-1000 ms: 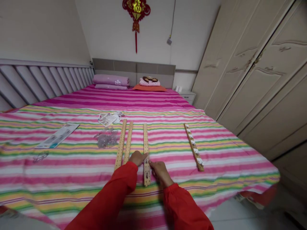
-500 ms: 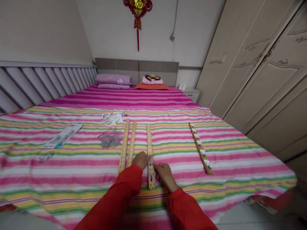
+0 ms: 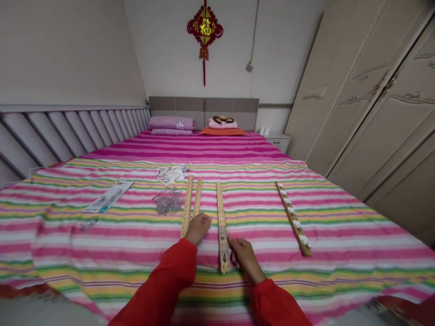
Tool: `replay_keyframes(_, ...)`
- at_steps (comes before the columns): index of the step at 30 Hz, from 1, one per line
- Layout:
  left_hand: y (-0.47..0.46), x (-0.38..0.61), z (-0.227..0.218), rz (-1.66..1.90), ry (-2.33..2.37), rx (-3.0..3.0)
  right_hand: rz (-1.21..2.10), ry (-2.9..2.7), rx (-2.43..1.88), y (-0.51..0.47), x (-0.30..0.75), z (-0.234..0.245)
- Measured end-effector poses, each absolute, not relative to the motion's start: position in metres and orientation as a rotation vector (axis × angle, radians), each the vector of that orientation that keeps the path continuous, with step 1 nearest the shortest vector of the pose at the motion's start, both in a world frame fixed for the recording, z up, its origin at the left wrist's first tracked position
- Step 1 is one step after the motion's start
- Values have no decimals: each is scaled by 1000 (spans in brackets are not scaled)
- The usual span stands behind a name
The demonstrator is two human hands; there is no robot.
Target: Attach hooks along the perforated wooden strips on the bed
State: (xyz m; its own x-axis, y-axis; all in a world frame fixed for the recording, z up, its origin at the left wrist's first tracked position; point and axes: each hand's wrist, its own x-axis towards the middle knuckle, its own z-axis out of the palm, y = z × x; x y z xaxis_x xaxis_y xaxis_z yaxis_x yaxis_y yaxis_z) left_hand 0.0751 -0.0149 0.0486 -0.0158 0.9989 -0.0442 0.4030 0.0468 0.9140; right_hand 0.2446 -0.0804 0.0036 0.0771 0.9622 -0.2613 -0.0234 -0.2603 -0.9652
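A pale wooden strip with rows of holes (image 3: 220, 203) lies lengthwise on the striped bedsheet in front of me. Near its close end sit two small metal hooks on clear backings, the farther hook (image 3: 222, 236) and the nearer hook (image 3: 224, 256). My left hand (image 3: 199, 228) is just left of this strip, apart from it, with fingers curled together; what they hold, if anything, is hidden. Beside the strip's right edge, my right hand (image 3: 246, 256) has thumb and forefinger pinched close to the farther hook. Whether something small is between them I cannot make out.
Two more perforated strips, the outer one (image 3: 187, 206) and inner one (image 3: 197, 197), lie left, partly behind my left hand. Clear plastic pieces (image 3: 169, 201), paper cards (image 3: 170, 174), and a hook package (image 3: 109, 197) are farther left. A strip with several white-backed hooks (image 3: 292, 217) lies right.
My left hand has come off the middle strip and moved left of it. My right hand stays beside the strip's edge. The camera view has tilted up and shifted left.
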Motion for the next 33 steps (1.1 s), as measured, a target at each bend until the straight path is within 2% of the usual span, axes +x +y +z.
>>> replay_keyframes(4, 4, 17, 59, 1261, 1751, 1539, 1354, -934, -1332, -83, 245, 3)
replay_keyframes(10, 27, -28, 56, 1133, 2091, 1826, 1297, -916, -1271, -81, 240, 9)
replay_keyframes(13, 30, -28, 54, 1090, 2109, 1910, 1269, -936, -1261, -81, 243, 12)
replay_keyframes(17, 31, -29, 60, 1141, 2064, 1739, 1231, -949, -1258, -82, 252, 15)
replay_keyframes(23, 20, -35, 78, 1368, 1710, 1026, 1213, -990, -1216, -86, 252, 30)
replay_keyframes(33, -43, 22, 103, 1198, 969, 382, 1265, -1121, -1093, -92, 225, 53)
